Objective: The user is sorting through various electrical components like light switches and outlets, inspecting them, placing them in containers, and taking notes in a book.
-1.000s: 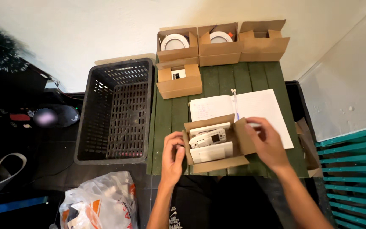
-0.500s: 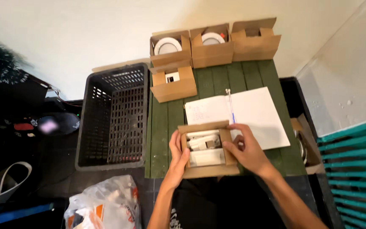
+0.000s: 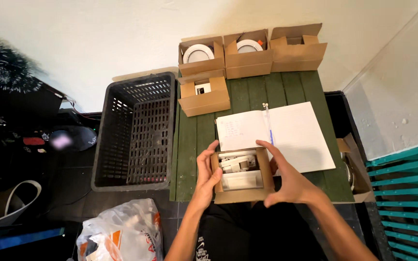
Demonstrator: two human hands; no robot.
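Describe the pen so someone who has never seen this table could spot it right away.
On the green slatted table lies an open white notebook. The pen rests along its centre fold, slim with a blue lower half, the only thin stick-shaped thing among cardboard boxes.

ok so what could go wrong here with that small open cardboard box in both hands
The small open brown cardboard box sits at the near edge of the green slatted table, held between the left hand and right hand; it might slip off. Its loose white parts could spill if tilted. It overlaps the open white notebook, possibly creasing it.
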